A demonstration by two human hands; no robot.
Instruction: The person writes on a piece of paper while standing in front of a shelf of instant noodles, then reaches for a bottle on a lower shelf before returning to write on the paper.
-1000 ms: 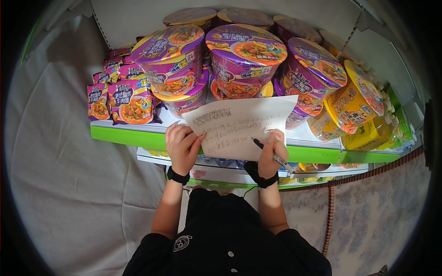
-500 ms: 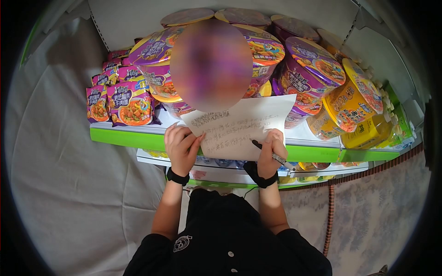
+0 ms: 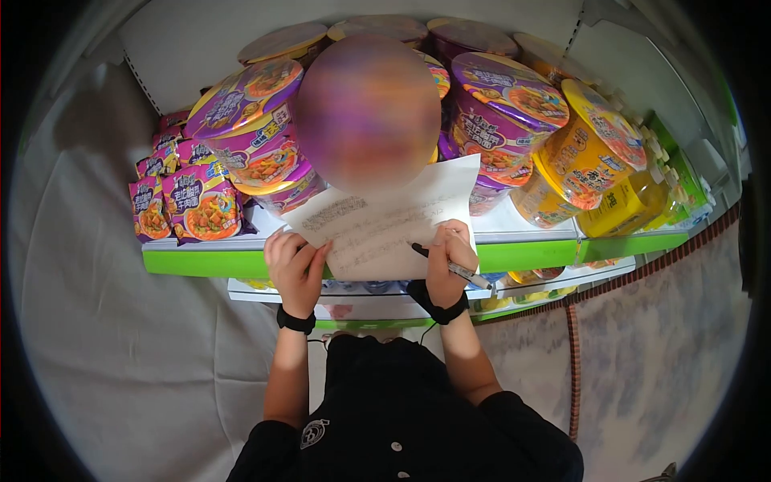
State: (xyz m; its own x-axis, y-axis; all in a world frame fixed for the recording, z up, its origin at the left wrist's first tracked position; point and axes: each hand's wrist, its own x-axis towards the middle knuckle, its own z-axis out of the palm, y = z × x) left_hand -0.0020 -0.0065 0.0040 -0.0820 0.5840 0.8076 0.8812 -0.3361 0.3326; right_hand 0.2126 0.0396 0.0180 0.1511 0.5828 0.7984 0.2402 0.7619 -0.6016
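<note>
A white sheet of paper (image 3: pixel 373 253) with several lines of handwriting is held up in front of the shelf. My left hand (image 3: pixel 295 271) pinches its lower left edge between thumb and fingers. On the paper's right edge, my right hand (image 3: pixel 450 261) is closed, gripping both the sheet and a pen (image 3: pixel 468 275). The pen's dark end points up and left over the paper, its grey end down and right. A round blur hides the top of the sheet and part of the goods behind it.
Purple instant noodle tubs (image 3: pixel 502 112) are stacked on the green-edged shelf (image 3: pixel 217 263). Purple noodle packets (image 3: pixel 202 205) stand at left; yellow noodle tubs (image 3: pixel 590 157) and a yellow oil bottle (image 3: pixel 622 205) at right. A lower shelf (image 3: pixel 257 295) holds more goods. Grey cloth (image 3: pixel 152 345) hangs left.
The shelf and its goods have shifted left in view, tilting slightly. Both hands and the paper appear a little further left. The grip on paper and pen is unchanged.
</note>
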